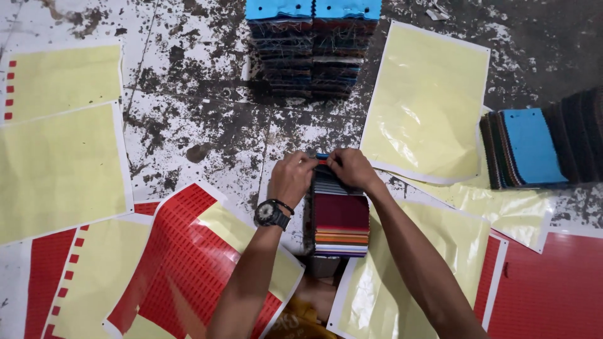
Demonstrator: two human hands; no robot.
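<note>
Hands [292,179] [352,168] grip swatch stack [341,226] (maroon-topped).

Left hand [291,177], right hand [352,168] pinch top of swatch stack [340,223].

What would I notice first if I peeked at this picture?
Probably the stack of colourful fabric swatches in the middle, with the left hand and right hand both pinching its far end. Around it, the bright red label sheets at lower left and the pale yellow backing sheets spread on the stained floor stand out. Two blue-topped swatch stacks sit at the top.
</note>
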